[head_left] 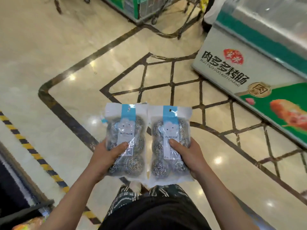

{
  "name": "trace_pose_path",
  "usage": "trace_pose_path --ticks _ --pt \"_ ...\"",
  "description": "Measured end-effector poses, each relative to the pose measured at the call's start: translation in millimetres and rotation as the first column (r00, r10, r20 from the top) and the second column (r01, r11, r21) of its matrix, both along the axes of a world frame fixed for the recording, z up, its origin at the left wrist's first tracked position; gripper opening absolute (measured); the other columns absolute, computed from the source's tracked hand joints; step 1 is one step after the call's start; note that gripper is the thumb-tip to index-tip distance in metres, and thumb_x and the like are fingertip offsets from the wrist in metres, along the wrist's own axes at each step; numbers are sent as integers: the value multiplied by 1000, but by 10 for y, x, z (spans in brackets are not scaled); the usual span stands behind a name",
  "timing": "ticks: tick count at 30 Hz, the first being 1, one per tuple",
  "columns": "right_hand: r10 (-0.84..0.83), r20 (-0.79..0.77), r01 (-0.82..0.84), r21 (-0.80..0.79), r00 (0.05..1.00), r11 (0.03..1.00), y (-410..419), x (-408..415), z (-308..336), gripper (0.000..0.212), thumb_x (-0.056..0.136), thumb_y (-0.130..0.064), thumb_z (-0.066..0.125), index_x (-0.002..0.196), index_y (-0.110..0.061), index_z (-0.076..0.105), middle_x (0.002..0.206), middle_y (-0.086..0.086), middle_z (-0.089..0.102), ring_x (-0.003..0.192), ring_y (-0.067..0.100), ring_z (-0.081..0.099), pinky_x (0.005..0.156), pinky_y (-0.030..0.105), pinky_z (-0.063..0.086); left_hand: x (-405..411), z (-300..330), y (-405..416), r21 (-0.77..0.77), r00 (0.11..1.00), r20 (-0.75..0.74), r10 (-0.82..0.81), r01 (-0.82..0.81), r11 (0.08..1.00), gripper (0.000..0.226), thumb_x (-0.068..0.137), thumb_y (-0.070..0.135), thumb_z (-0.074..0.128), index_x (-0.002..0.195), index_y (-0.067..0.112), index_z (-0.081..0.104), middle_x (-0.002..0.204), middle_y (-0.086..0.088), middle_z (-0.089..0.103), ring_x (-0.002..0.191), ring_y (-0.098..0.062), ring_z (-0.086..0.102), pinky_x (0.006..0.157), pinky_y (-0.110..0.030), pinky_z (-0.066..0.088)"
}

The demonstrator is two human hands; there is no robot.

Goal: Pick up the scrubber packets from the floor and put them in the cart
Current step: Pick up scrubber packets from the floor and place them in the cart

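The person holds two clear plastic scrubber packets side by side above the glossy beige tile floor [49,52], their near edges touching or almost touching. The left hand [106,158] grips the left packet of silver steel-wool scrubbers [126,140] from its left side, thumb pressed on the front and the other fingers hidden behind. The right hand [187,156] grips the right packet of silver steel-wool scrubbers [171,143] in the same way from its right side, thumb on the white label. Each packet has a light blue and white strip with a small cloud face; the printing below is too blurred to read, only a "6" shows low on the right one.

On the right stands a white chest freezer with a glass lid [249,52]. Its side carries big black Chinese characters, "肉多多烤肠", a red badge above them, and a green panel with a sausage picture. Far in the middle, a metal wire cart [149,12] stands on small wheels. A yellow and black striped tape [33,150] runs along the floor at the left.
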State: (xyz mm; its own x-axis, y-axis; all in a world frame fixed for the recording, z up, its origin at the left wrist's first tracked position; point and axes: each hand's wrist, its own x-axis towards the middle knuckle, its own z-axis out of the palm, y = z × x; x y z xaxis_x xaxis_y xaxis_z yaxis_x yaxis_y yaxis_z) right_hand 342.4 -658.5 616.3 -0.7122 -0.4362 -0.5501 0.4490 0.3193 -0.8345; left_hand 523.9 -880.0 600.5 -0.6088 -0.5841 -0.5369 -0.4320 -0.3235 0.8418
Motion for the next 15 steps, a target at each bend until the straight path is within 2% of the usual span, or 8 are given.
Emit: trace_pose_path --ticks 1,2,4,6,9,11,13,15 --pt "-47 -8 47 -10 999 999 104 4 27 41 87 -22 86 126 -17 72 108 3 83 99 24 80 90 47 63 -121 36 44 3 999 -6 -49 49 999 59 66 52 90 113 21 74 100 4 81 93 -21 78 85 -46 60" --pt "-104 -11 104 -21 994 994 218 6 51 41 87 -21 85 126 -16 72 108 3 83 98 25 80 89 47 63 -251 58 100 5 996 -9 -90 90 996 50 70 47 88 110 21 73 96 6 82 90 -18 78 82 -42 61" --pt "-213 -14 212 -39 977 976 466 9 94 41 88 -20 85 126 -16 71 109 4 83 99 26 80 89 47 63 -517 123 249 19 987 -26 -161 162 987 23 85 26 81 105 21 71 85 14 80 78 -7 77 71 -28 61" --pt "-307 -24 306 -48 951 951 744 14 136 40 89 -21 84 127 -17 70 110 4 83 100 26 80 90 47 63 -784 174 422 14 964 -35 -262 263 965 19 90 16 77 107 18 71 86 10 81 74 -7 77 60 -19 59" --pt "-449 -28 447 -62 893 893 1191 33 183 36 92 -20 81 126 -17 70 110 3 83 98 25 81 83 42 64 -1170 229 724 29 918 -37 -394 395 918 22 90 15 75 112 15 72 95 -2 82 85 -23 79 69 -34 64" --pt "-550 -21 547 -69 835 834 1521 49 207 31 93 -18 80 123 -16 72 108 4 83 96 25 81 79 38 64 -1424 241 996 37 886 -45 -461 462 886 21 91 14 75 111 17 71 96 -1 82 87 -24 79 67 -33 63" --pt "-652 -11 650 -57 758 758 1871 65 215 33 92 -17 81 123 -14 72 107 6 83 96 27 81 81 42 63 -1675 254 1318 53 849 -61 -525 528 848 22 91 13 74 112 17 70 95 1 82 86 -22 79 64 -30 62" --pt "-729 -5 728 -54 684 683 2229 87 227 34 91 -16 81 123 -12 71 107 8 83 95 29 81 83 44 63 -1901 265 1669 68 807 -59 -588 591 804 23 91 15 76 113 18 70 97 2 82 89 -23 79 70 -35 64"
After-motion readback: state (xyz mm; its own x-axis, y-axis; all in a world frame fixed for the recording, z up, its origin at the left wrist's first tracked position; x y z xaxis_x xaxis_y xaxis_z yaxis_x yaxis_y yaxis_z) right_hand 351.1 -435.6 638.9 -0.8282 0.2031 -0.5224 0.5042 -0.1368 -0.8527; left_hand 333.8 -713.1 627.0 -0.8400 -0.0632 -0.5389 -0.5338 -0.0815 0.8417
